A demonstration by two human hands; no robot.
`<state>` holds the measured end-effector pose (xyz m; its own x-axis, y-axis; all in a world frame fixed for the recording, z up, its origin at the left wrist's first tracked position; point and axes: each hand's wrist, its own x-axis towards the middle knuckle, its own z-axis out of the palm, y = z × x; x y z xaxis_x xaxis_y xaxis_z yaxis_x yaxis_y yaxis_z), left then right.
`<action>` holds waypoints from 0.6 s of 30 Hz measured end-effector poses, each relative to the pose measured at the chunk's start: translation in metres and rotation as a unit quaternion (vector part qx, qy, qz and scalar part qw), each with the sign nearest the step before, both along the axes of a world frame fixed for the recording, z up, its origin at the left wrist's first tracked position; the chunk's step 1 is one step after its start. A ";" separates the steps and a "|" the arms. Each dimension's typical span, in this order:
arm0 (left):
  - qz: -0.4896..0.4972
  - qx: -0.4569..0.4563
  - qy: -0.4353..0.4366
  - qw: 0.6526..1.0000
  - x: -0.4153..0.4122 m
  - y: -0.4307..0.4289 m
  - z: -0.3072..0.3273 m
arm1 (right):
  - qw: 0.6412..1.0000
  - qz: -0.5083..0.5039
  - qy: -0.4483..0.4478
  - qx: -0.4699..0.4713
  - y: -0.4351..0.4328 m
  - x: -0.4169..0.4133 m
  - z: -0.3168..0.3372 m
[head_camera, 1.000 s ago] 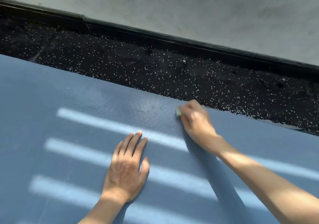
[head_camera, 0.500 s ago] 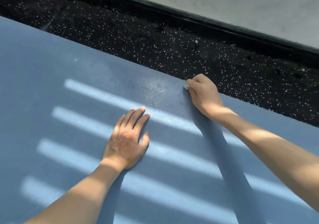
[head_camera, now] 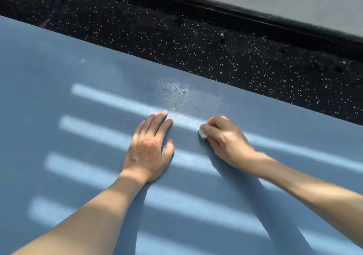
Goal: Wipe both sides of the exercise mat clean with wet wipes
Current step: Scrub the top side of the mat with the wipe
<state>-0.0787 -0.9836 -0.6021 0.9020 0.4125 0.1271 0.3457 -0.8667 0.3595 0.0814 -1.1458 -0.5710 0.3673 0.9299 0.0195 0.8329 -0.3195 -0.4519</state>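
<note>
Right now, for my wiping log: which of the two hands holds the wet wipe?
The right hand: its fingers curl round the white wet wipe on the blue mat. The left hand lies flat on the mat, fingers straight, holding nothing.

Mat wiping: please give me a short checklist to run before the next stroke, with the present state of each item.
1. Right hand grips the wipe: ok.
2. Wipe lies against the mat: ok.
3. Left hand rests flat on the mat, steadying it: ok.
4. Left hand is apart from the wipe: ok.
5. Wet patch shows beyond the hands, near the mat's far edge: ok.
6. Wipe is moist enough; other side of the mat is wiped: cannot tell.
</note>
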 end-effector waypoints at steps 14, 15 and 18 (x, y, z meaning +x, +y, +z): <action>-0.002 0.006 -0.013 1.000 0.001 0.001 -0.002 | 0.990 -0.131 -0.049 -0.024 0.025 0.009 0.000; -0.003 0.006 -0.013 1.000 0.002 0.001 -0.002 | 0.993 -0.113 -0.033 -0.015 0.018 -0.006 0.001; -0.005 0.007 -0.011 1.000 0.002 0.002 -0.002 | 0.999 -0.024 0.027 -0.007 -0.002 -0.032 0.009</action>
<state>-0.0767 -0.9820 -0.6039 0.9028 0.4024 0.1518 0.3303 -0.8748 0.3544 0.0498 -1.1483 -0.5621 0.4120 0.9111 -0.0146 0.7905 -0.3653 -0.4915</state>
